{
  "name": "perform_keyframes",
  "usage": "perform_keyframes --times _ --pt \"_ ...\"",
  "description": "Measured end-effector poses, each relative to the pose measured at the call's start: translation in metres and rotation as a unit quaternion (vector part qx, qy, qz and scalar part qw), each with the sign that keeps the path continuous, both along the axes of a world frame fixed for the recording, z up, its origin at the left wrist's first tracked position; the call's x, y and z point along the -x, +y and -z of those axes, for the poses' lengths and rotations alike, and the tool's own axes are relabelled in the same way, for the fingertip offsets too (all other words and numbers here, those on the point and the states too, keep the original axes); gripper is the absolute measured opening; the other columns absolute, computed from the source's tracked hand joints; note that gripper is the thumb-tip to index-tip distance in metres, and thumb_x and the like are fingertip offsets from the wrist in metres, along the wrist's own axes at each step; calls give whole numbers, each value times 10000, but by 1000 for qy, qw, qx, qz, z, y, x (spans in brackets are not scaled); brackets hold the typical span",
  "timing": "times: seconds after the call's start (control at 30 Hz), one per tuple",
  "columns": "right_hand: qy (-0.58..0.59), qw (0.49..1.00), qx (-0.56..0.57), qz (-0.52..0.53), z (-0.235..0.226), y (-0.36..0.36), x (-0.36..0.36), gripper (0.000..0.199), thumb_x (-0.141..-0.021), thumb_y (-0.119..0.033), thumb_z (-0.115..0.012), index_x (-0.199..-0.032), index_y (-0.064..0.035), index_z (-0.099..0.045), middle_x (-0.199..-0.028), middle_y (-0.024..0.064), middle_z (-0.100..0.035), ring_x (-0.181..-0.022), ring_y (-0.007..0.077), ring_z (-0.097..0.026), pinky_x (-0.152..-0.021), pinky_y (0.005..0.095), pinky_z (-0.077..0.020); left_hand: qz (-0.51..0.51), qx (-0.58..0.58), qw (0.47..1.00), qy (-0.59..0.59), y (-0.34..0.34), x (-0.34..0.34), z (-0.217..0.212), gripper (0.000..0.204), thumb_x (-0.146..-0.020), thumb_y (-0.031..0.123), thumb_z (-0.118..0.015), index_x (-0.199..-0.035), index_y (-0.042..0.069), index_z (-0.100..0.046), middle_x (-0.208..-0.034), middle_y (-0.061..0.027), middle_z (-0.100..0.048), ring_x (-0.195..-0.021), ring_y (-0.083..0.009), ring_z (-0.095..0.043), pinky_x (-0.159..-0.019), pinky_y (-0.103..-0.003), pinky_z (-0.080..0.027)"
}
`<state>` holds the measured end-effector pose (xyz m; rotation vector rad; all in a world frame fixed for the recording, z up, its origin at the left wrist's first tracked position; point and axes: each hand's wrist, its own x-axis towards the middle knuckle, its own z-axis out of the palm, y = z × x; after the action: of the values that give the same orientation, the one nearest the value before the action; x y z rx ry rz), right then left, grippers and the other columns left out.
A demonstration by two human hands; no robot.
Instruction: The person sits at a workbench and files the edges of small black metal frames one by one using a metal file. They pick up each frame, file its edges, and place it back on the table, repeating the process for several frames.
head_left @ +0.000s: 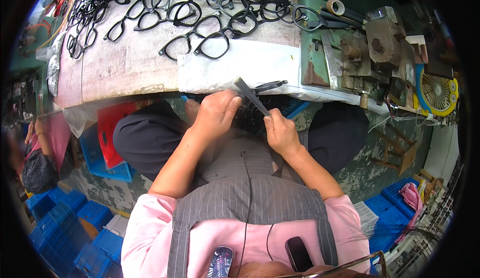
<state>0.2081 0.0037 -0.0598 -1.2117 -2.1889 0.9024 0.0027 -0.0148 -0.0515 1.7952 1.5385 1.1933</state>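
Note:
My left hand [216, 112] is closed on a black eyeglass frame. One rim of that eyeglass frame [270, 86] shows beyond the fingers, near the table edge; the rest is hidden by the hand and the tool. Between thumb and fingers, my right hand [282, 132] grips a long, flat, dark grey file [253, 97]. The file slants up and left, its tip close to my left fingertips and crossing in front of the eyeglass frame. Whether the two touch, I cannot tell. Both hands are over my lap, just in front of a white sheet [240, 67] on the table.
Many black eyeglass frames [212, 45] lie heaped on the worn table [135, 70]. A metal machine [382, 43], a tape roll [335, 8] and a yellow-blue fan [437, 90] stand at right. Blue crates [95, 215] sit on the floor; another person's arm [44, 140] shows at far left.

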Motion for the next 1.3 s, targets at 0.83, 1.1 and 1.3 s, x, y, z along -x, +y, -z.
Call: perform_keyframes --times 0.83,1.1,1.3 --pt "382 773 505 37 -18 25 -22 382 -1011 -388 -392 -892 -38 -491 -558 -37 -322 -419 39 -254 -374 202 -209 -181 -103 909 361 67 29 -34 195 -787 196 -669 -930 82 -601 -891 -57 -592 -937 -276 -519 -867 -417 -308" --pt "483 513 709 11 -10 39 -30 435 -1010 -437 -336 -881 -59 -507 -549 -40 -311 -387 40 -223 -341 195 -194 -167 -91 937 292 46 35 -59 149 -760 153 -704 -764 83 -572 -755 -43 -566 -844 -247 -540 -848 -423 -314" --pt "500 487 717 -9 -5 39 -29 443 -1012 -434 -330 -877 -58 -521 -560 -37 -319 -389 42 -229 -343 196 -202 -207 133 957 -154 22 25 -72 196 -900 177 -615 -801 8 -608 -629 -23 -534 -604 -92 -469 -560 -264 -396"
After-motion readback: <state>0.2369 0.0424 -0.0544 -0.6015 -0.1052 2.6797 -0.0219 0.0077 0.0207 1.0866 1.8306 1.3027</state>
